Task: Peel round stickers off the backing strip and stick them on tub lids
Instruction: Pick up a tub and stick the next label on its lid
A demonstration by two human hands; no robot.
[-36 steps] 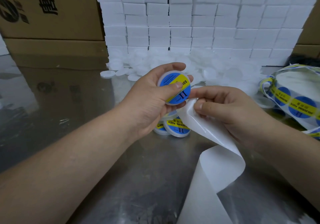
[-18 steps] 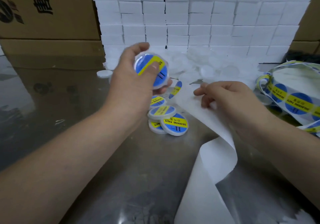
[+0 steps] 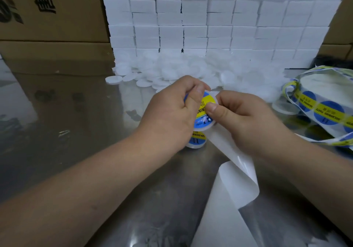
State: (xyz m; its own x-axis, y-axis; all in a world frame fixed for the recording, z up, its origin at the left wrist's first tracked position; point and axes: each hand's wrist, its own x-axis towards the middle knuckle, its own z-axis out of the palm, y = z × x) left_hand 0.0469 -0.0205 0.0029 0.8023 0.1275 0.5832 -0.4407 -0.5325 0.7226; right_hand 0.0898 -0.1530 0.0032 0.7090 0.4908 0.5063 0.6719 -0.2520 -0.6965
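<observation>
Now the two hands meet in the middle, just above the shiny counter (image 3: 80, 132). The left hand (image 3: 172, 113) is curled around a small round tub lid (image 3: 204, 113) and holds it up on its edge. A blue and yellow round sticker (image 3: 207, 101) sits on the face of that lid. The right hand (image 3: 246, 118) holds the white backing strip (image 3: 236, 180) against its palm, and its thumb presses down on the sticker near the lid's rim. So both hands are closed on something, and neither one is free.

This looks like the sticking step. The sticker seems to be going onto the lid, and the thumb is rubbing it flat. I cannot tell if all of the sticker is off the strip yet, because the hands hide that spot.

Just under the hands, one finished lid (image 3: 196, 139) with its sticker on lies on the counter. Behind the hands is a big pile of plain white lids (image 3: 172, 71), waiting for their turn. To the right, a loose roll of stickers (image 3: 324, 111) sits near the counter's edge.

Next, I think the lid needs to be put down beside the finished one. Then the left hand should take a plain lid from the pile. The right hand should pull the strip along to reach a new sticker.
</observation>
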